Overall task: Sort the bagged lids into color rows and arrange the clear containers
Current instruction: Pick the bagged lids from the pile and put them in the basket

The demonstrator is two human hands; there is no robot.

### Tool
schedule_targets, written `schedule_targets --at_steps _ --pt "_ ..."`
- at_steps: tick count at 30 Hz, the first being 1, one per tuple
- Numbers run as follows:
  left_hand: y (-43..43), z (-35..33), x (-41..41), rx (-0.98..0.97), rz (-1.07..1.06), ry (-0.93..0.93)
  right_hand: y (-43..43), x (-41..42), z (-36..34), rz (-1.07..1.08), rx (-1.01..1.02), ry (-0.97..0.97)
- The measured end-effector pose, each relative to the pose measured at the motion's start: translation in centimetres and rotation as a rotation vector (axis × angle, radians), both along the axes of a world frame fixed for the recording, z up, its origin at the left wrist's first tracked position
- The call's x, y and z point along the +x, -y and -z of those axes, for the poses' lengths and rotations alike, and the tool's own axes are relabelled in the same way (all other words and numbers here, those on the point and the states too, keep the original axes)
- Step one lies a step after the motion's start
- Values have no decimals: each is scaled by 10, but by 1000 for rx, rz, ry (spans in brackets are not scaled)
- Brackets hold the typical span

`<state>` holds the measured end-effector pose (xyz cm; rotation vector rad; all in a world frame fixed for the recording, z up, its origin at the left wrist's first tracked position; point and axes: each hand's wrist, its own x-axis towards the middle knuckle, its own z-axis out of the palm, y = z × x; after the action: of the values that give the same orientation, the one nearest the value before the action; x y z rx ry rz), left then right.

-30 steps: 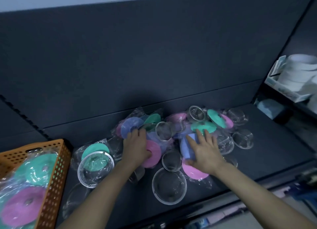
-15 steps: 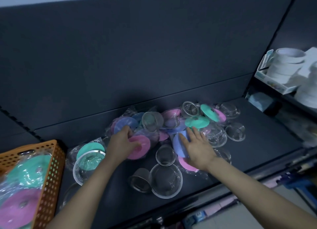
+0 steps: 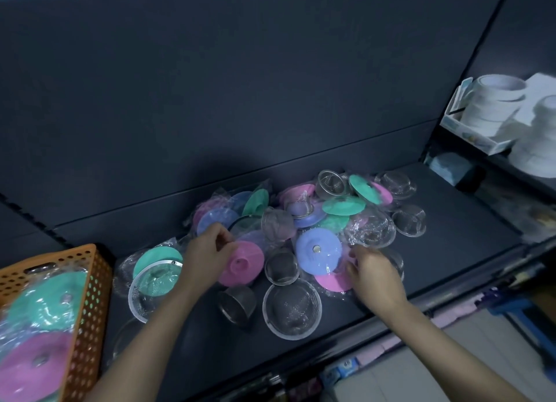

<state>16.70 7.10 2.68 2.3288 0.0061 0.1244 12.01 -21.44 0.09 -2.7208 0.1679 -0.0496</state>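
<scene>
Orange basket [image 3: 90, 281], far L on shelf [image 3: 451, 251]: holds bagged lids, a green bagged lid [image 3: 45, 302] above a pink bagged lid [image 3: 33, 368]. Rest of the lids (pink, blue, green) sit in a mixed heap mid-shelf w/ clear containers among them, no rows yet. Large clear container [image 3: 291, 309] at front edge, open side up. Small clear container [image 3: 281, 269] just behind it, tipped container [image 3: 237, 303] on its side just to the L. Left clear container [image 3: 150, 287] overlaps a green lid [image 3: 156, 257].

Vs 0.5 s ago: blue lid [image 3: 317, 251] now faces up w/ centre stud showing; it was under the R fingers. R grip has dropped to its R edge. L grip same spot.

Left grip [image 3: 207, 258]: fingers curled, thumb + fingers pinching top rim of pink lid [image 3: 243, 267], forearm in from bottom L. Right grip [image 3: 376, 276]: fingers curled at the wrapper between blue lid & second pink lid [image 3: 334, 282]; can't tell if it has hold of anything.
</scene>
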Motion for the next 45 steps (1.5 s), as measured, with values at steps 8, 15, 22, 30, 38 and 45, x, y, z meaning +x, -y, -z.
schedule_targets --at_steps 8,15,22,30,38,45 --pt "-6 7 -4 -52 81 -177 -13 5 7 218 121 -227" --pt "-7 10 -6 33 98 -199 -35 19 18 549 1065 -151" --pt "-12 13 -12 3 41 -173 -45 31 11 528 933 -110" --pt "-15 -11 -16 -60 -27 -32 -56 41 -34 274 700 176" --pt "-31 -26 -30 -127 -88 106 -85 49 -50 118 821 221" --pt "-67 -35 -42 -174 -279 183 -112 50 -50 38 833 190"
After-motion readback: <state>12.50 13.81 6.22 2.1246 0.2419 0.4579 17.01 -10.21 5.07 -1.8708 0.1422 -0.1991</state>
